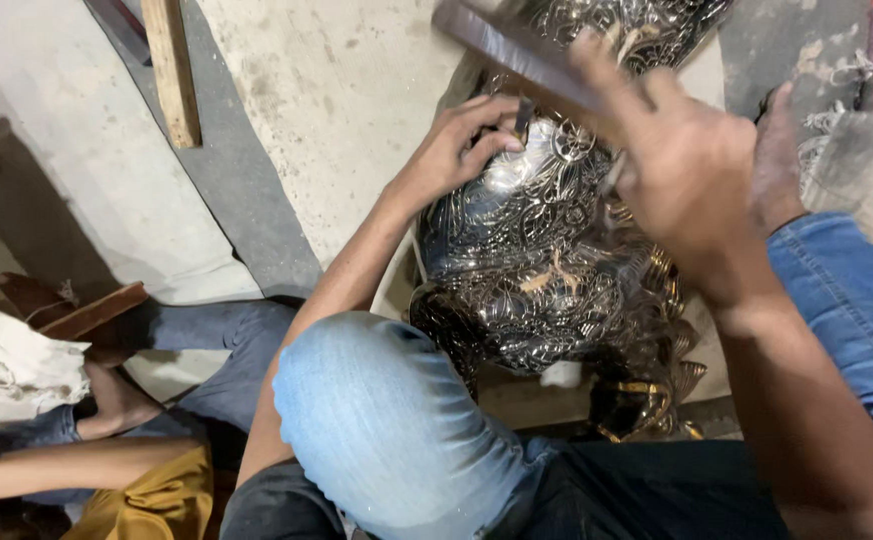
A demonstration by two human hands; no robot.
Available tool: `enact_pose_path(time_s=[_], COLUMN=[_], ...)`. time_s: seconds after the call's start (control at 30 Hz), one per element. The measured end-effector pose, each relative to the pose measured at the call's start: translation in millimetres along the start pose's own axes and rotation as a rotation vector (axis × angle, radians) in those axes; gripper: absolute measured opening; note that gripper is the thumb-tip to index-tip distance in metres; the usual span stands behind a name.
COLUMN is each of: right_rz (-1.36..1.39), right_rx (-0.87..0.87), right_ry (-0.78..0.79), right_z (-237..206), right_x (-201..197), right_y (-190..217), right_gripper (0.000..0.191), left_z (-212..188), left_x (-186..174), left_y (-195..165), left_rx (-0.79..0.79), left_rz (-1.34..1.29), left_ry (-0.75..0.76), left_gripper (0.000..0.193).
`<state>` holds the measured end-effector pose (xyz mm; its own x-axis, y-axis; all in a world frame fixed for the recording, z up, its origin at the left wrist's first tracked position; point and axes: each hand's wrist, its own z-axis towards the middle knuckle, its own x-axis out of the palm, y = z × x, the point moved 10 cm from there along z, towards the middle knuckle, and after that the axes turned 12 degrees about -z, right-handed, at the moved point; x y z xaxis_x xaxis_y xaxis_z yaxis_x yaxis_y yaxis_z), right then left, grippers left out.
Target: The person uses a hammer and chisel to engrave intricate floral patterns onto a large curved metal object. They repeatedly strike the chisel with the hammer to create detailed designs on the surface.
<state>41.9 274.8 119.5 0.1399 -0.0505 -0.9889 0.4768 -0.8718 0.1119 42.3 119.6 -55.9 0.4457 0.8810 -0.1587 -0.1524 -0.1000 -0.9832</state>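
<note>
My left hand (457, 145) pinches a small dark metal punch (522, 118) between thumb and fingertips, its tip set against the big embossed silver-coloured metal piece (537, 250) that lies between my knees on a pale board (702, 70), just past my left knee in faded blue denim (387, 420). My right hand (692, 165) is closed round the handle of a flat dark metal bar, a hammer of sorts (502, 40), raised above the punch and blurred. I judge the worked piece to be thin sheet: stiff across its raised leaf patterns, yet easy to dent, and its polished skin looks slippery, with thin edges at the gilt scrolls low down (647, 400). I would take hold of it at the broad rounded body, not at the curled ends. It looks bulky more than heavy, though I cannot be sure. Much is hidden: my right hand and forearm cover its right side, my knee its near edge, and its top runs out of view, so its whole shape is hard to make out. The head of the bar is cut off at the top edge. At lower left another person's arm (77, 465) and foot (117, 400) rest on the concrete floor (337, 100)
</note>
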Motion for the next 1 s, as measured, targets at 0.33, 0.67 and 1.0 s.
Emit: enact_pose_path(time_s=[0.33,0.67,1.0], right_rz=[0.490,0.421,-0.035], right_rx=[-0.035,0.004,-0.029], right_ry=[-0.231,-0.182,-0.157], right_z=[10,2,-4], right_x=[-26,-23,-11], right_y=[-8,-12,-10], right_gripper=[0.060,0.068,0.059], left_z=[1,2,1], left_x=[2,2,0], left_y=[10,17,6], left_rx=[-0.055,-0.068,0.039], left_rz=[0.037,0.036,0.014], left_ry=[-0.009,0.006,0.001], left_gripper=[0.040,0.040,0.041])
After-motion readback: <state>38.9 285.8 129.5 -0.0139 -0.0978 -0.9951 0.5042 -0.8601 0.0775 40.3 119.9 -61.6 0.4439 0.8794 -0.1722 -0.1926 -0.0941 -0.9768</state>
